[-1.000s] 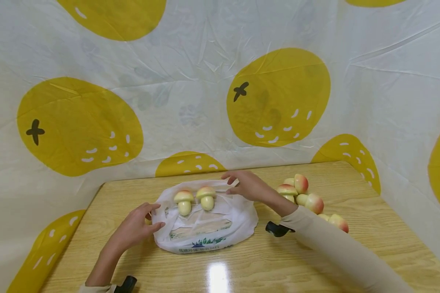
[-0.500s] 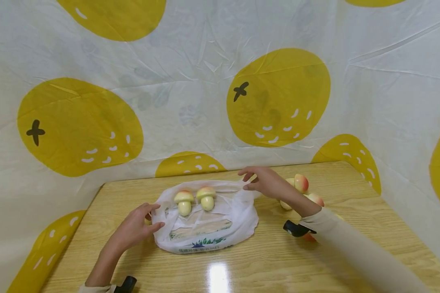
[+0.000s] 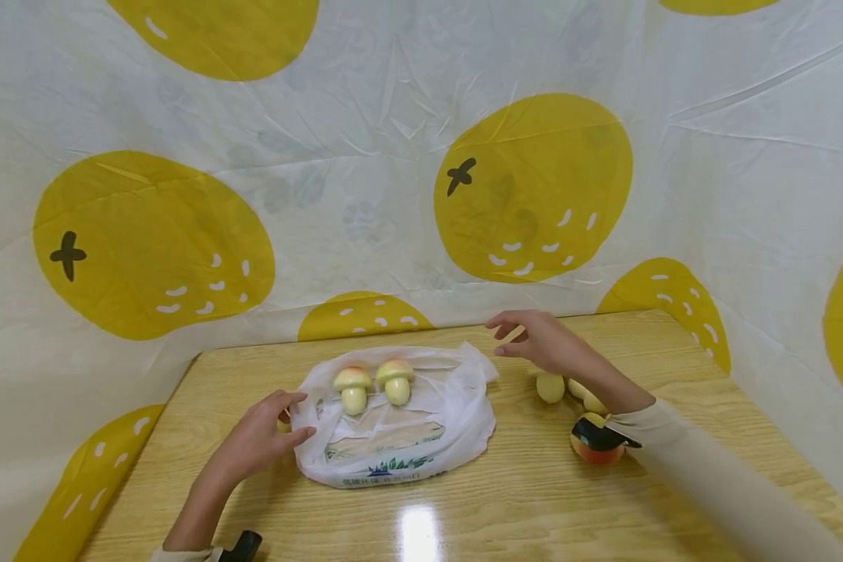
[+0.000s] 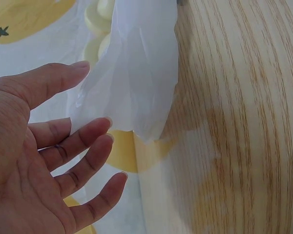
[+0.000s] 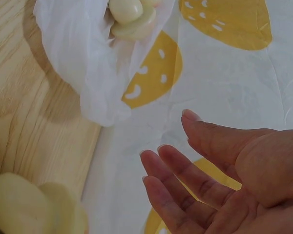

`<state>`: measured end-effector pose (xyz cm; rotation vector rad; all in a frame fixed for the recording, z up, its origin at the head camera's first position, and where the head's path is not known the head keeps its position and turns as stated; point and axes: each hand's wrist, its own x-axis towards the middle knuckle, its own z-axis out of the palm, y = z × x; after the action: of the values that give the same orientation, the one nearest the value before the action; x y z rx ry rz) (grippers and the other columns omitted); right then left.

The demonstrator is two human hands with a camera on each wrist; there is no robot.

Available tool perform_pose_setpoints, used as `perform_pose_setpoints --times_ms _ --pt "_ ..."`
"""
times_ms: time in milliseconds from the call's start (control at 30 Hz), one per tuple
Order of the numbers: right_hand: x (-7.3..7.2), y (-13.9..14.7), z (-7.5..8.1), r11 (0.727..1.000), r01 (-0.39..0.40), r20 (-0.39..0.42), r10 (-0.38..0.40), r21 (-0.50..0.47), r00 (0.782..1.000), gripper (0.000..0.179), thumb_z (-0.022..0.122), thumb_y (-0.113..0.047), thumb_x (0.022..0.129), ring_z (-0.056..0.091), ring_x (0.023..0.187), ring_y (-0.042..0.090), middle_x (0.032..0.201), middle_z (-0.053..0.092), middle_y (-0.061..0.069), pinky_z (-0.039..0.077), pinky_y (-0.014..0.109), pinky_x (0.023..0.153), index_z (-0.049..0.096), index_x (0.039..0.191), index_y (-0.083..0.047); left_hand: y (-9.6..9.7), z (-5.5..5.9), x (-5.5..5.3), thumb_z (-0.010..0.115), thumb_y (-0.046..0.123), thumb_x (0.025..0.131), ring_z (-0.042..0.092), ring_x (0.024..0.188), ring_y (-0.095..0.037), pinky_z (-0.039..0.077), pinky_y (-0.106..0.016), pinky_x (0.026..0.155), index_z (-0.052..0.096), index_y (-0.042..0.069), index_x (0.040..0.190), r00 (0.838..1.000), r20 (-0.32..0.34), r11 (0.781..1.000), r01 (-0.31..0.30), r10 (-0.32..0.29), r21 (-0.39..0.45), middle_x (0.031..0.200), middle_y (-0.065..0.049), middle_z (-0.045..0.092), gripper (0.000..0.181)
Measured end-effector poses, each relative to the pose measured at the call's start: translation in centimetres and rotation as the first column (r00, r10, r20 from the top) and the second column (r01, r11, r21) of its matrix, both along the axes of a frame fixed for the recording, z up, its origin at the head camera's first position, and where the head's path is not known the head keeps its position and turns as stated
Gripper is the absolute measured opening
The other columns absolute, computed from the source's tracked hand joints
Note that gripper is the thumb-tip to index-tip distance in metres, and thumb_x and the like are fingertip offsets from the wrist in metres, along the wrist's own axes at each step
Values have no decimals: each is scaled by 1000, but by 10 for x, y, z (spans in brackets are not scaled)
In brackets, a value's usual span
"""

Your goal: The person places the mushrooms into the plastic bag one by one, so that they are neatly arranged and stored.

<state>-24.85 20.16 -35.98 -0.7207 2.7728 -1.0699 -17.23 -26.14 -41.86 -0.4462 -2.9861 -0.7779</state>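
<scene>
A white plastic bag (image 3: 464, 425) with green print lies spread on the table, its mouth open. Inside it are two toy mushrooms, a left one (image 3: 353, 389) and a right one (image 3: 396, 381), with pale yellow stems and reddish caps. At the bag's left edge is my left hand (image 3: 256, 437), fingers loosely bent; in the left wrist view the index fingertip is hidden behind the plastic film (image 4: 132, 83). My right hand (image 3: 544, 339) hovers right of the bag, holding nothing, thumb and fingers apart. Below its wrist lie more toy mushrooms (image 3: 550, 388), partly hidden by the forearm.
The wooden table (image 3: 506, 515) ends at a hanging cloth (image 3: 365, 195) printed with yellow fruit, which rises behind and at both sides. A black wrist camera mount (image 3: 597, 435) on the right arm covers part of another mushroom (image 3: 597, 454).
My right hand has moved right, off the bag's upper right edge and toward the loose mushrooms. That corner of the bag now sticks up. The left hand has stayed put.
</scene>
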Motion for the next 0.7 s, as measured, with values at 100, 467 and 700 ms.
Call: perform_pose_setpoints --times_ms 100,467,700 --pt "0 7 0 1000 8 -4 -8 14 1000 41 72 -14 95 71 94 29 117 69 15 58 42 82 63 135 -6 0 1 1 81 27 87 62 93 -17 53 -34 77 61 -5 133 1000 0 1000 1 -1 3 97 0 61 59" --pt "2 31 4 998 53 46 -54 25 998 45 71 -12 96 71 96 33 120 66 20 59 43 79 59 139 -5 -1 2 1 81 28 88 62 93 -17 53 -33 77 61 -4 134 1000 14 1000 -7 7 -6 101 -2 63 60" --pt "2 48 5 998 54 25 -56 44 998 48 72 -13 95 72 92 32 120 66 24 59 41 75 57 140 -1 -2 1 0 81 27 88 61 93 -17 53 -33 76 61 -5 134 1000 11 1000 1 -1 -3 102 -2 63 60"
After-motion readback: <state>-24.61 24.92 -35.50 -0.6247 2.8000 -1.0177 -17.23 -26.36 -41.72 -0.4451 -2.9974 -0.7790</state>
